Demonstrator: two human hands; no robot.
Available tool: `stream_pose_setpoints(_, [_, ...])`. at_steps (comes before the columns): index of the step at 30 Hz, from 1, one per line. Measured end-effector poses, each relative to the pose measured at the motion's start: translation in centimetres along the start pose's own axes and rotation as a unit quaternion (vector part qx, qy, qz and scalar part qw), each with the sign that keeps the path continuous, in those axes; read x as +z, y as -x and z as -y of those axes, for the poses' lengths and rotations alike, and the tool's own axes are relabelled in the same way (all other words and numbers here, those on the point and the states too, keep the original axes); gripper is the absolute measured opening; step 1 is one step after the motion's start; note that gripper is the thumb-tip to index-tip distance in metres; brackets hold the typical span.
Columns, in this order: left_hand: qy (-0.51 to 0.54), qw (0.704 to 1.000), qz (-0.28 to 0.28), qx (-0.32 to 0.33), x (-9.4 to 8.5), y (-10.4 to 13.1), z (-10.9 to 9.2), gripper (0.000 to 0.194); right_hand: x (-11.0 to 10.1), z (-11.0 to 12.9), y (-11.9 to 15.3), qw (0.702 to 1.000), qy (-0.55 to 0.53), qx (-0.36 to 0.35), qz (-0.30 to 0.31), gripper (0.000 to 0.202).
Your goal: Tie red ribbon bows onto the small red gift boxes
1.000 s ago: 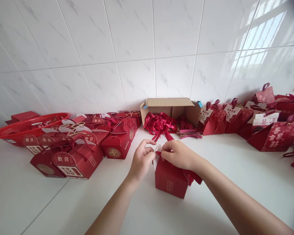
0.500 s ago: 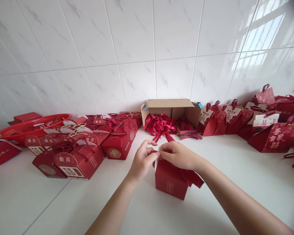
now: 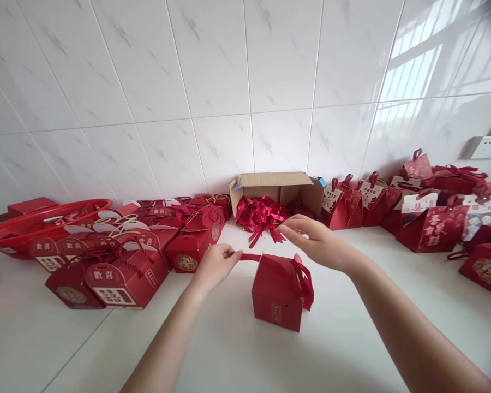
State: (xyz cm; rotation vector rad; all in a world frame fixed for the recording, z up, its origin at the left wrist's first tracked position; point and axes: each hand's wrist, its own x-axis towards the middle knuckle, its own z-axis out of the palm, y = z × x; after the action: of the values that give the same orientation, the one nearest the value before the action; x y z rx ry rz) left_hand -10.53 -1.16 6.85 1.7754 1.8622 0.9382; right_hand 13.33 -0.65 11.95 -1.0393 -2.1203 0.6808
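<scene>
A small red gift box (image 3: 275, 292) stands upright on the white tabletop between my hands. Red ribbon (image 3: 250, 257) stretches out of its left side, and its end is pinched in the fingers of my left hand (image 3: 217, 266). More of the ribbon hangs in a loop at the box's right side. My right hand (image 3: 317, 243) hovers above and to the right of the box, its fingers stretched out and holding nothing. Behind it, a bunch of red ribbons (image 3: 262, 214) spills out of an open cardboard box (image 3: 279, 179).
Several red gift boxes (image 3: 137, 267) with rope handles crowd the left, beside a red plastic basin (image 3: 8, 232). Triangular red boxes (image 3: 433, 229) line the right side. A tiled wall (image 3: 221, 60) rises behind, with a power strip (image 3: 490, 147) at far right.
My left hand has moved left, drawing the ribbon out from the box. My right hand has let go and risen to the right. A person's hand at far left has gone from view.
</scene>
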Motion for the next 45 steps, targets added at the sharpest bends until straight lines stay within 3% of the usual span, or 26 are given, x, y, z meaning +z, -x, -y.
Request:
stream_pose_setpoints(3, [-0.107, 0.993, -0.051, -0.021, -1.0, 0.3, 2.2, 0.027, -1.0, -1.1, 1.9, 0.998, -0.004, 0.055, -0.021, 0.038])
stream_pose_setpoints(6, [-0.127, 0.990, -0.068, -0.007, -1.0, 1.2, 3.5, 0.020, -0.2, -2.6, 4.3, 0.997, -0.026, 0.073, 0.017, 0.035])
stream_pose_setpoints(8, [-0.082, 0.995, -0.055, 0.033, -0.5, 1.6, 3.3, 0.013, 0.9, -3.5, 5.6, 0.995, -0.063, 0.066, 0.035, 0.031])
stream_pose_setpoints(11, [0.103, 0.991, 0.013, 0.082, 0.7, 2.0, 1.5, 0.022, 2.5, -4.2, 6.6, 0.992, -0.106, 0.060, 0.028, 0.025])
stream_pose_setpoints(15, [0.299, 0.942, 0.147, 0.048, 2.2, 2.7, -1.1, 0.032, 3.3, -4.3, 6.9, 0.992, -0.117, 0.051, -0.001, 0.018])
stream_pose_setpoints(17, [0.329, 0.924, 0.195, 0.016, 2.6, 3.1, -1.5, 0.034, 3.2, -4.6, 6.9, 0.995, -0.088, 0.041, -0.030, 0.017])
stream_pose_setpoints(20, [0.290, 0.932, 0.218, -0.012, 2.6, 3.5, -0.9, 0.037, 2.9, -5.6, 7.2, 0.995, -0.037, 0.044, -0.077, 0.013])
stream_pose_setpoints(23, [0.213, 0.960, 0.179, 0.010, 2.1, 3.3, 0.0, 0.035, 2.7, -6.9, 7.6, 0.992, 0.009, 0.046, -0.114, 0.014])
stream_pose_setpoints(26, [0.167, 0.976, 0.115, 0.076, 1.0, 2.7, 0.5, 0.033, 2.3, -7.6, 8.0, 0.988, 0.043, 0.023, -0.143, 0.007])
stream_pose_setpoints(28, [0.135, 0.978, 0.082, 0.135, 0.1, 2.4, 0.4, 0.032, 1.8, -7.5, 8.0, 0.983, 0.072, -0.001, -0.169, 0.014])
stream_pose_setpoints(30, [0.093, 0.978, 0.046, 0.183, -0.6, 2.4, -0.1, 0.020, 1.1, -7.1, 8.0, 0.975, 0.114, -0.048, -0.182, 0.013])
stream_pose_setpoints(34, [0.042, 0.971, -0.031, 0.234, -1.6, 3.1, -1.4, 0.015, 0.0, -6.8, 7.6, 0.956, 0.161, -0.144, -0.199, 0.015])
stream_pose_setpoints(37, [-0.011, 0.972, -0.043, 0.232, -1.7, 3.6, -1.5, 0.008, 0.2, -7.2, 7.4, 0.949, 0.164, -0.143, -0.229, 0.015])
stream_pose_setpoints(40, [-0.077, 0.983, -0.050, 0.160, -1.3, 4.0, -0.3, 0.012, 1.3, -7.6, 8.1, 0.937, 0.158, -0.100, -0.295, 0.016])
stream_pose_setpoints(42, [-0.089, 0.992, 0.013, 0.091, -0.8, 4.5, 0.8, 0.014, 2.3, -7.4, 8.8, 0.940, 0.119, -0.079, -0.310, 0.015])
stream_pose_setpoints(43, [-0.084, 0.992, 0.074, 0.056, -0.4, 4.9, 1.3, 0.021, 2.8, -7.2, 9.2, 0.954, 0.090, -0.068, -0.280, 0.012])
stream_pose_setpoints(45, [-0.055, 0.975, 0.213, -0.008, 0.4, 5.7, 2.0, 0.031, 3.7, -6.7, 9.9, 0.988, 0.030, -0.021, -0.153, 0.012])
